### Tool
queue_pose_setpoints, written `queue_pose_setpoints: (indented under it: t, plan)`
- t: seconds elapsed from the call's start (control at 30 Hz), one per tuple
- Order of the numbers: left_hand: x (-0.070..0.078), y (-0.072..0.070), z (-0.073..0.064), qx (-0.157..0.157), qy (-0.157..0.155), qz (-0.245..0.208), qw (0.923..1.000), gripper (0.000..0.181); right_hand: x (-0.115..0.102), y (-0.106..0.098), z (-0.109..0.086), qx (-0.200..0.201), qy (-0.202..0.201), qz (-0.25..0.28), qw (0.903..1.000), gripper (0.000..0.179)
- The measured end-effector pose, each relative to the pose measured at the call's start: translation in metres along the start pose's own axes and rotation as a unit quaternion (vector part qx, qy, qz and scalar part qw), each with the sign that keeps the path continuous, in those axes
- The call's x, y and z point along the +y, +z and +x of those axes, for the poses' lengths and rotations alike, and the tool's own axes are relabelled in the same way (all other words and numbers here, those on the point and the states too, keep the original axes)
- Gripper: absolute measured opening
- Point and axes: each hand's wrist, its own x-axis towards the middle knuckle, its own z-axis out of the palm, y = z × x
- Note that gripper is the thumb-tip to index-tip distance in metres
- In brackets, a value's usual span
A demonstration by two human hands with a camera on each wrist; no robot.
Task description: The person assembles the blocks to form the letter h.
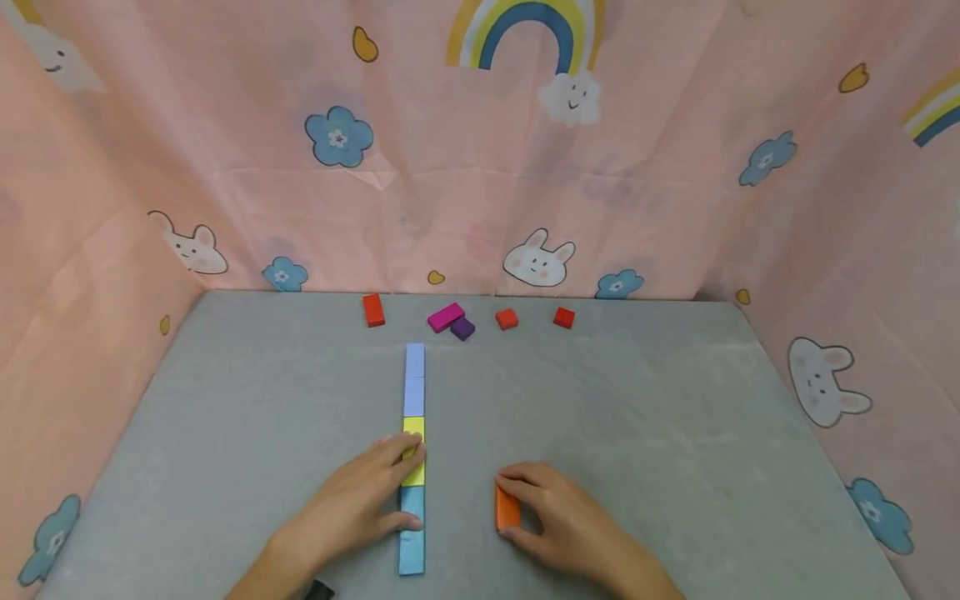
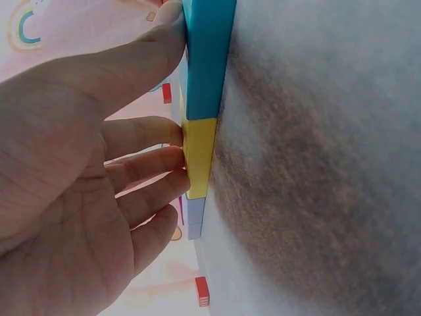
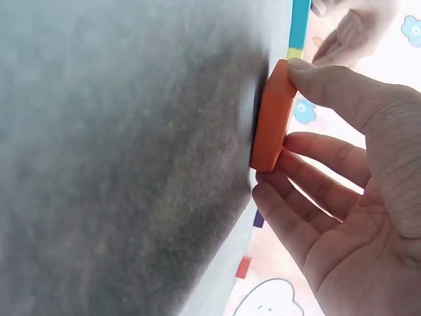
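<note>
A straight row of flat blocks runs away from me in the head view: light blue blocks (image 1: 412, 552) nearest, then a yellow block (image 1: 414, 477), then periwinkle blocks (image 1: 415, 379) at the far end. My left hand (image 1: 348, 504) rests on the row, its thumb on the blue part and its fingertips on the yellow, fingers loosely extended. To the right of the row, my right hand (image 1: 566, 521) pinches an orange block (image 1: 507, 508) by its two ends, between thumb and fingers. In the right wrist view that orange block (image 3: 273, 122) lies close over the grey tabletop.
Along the table's back edge lie a red block (image 1: 373, 310), a magenta block (image 1: 446, 317) against a dark purple one (image 1: 462, 328), and two small red-orange blocks (image 1: 507, 318). A pink patterned cloth (image 1: 450, 208) walls the table. A black object (image 1: 319, 590) sits by my left forearm.
</note>
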Motion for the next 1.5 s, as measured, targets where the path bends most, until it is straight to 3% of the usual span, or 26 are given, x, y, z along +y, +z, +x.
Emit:
queue_pose_setpoints:
  t: [0.17,0.5,0.8,1.5]
  plan:
    - [0.001,0.001,0.0,0.004,0.008,0.005,1.0,0.088,-0.002,0.001,-0.006,-0.012,0.001,0.0,0.9999,0.051]
    - [0.005,0.004,0.005,-0.001,0.024,0.011,0.9996,0.087,-0.004,0.0,-0.021,-0.056,0.062,-0.004,0.9965,0.053]
    - [0.0,0.0,0.001,0.006,0.005,0.008,0.9999,0.088,-0.008,0.0,-0.018,-0.044,0.036,-0.007,0.9984,0.052]
    - [0.0,0.0,-0.001,0.0,0.005,0.001,1.0,0.087,-0.003,-0.001,-0.027,-0.052,0.029,0.028,0.9979,0.054]
